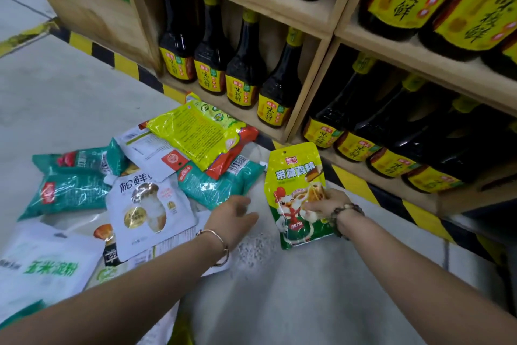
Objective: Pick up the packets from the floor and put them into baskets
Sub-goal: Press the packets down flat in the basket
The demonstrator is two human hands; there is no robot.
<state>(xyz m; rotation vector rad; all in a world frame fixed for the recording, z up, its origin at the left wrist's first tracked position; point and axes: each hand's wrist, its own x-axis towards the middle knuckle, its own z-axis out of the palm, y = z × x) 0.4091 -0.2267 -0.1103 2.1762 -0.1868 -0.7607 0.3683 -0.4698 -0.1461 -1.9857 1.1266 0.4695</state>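
Note:
My right hand grips a yellow and green packet with a chicken picture, holding it upright just above the grey floor. My left hand hovers with relaxed fingers beside a teal packet at the edge of a pile. The pile on the floor holds a yellow packet, a white mushroom packet, another teal packet and a white packet with green lettering. No basket is in view.
A wooden shelf full of dark sauce bottles stands right behind the pile. Yellow and black hazard tape runs along its base. Bare grey floor lies in front of me.

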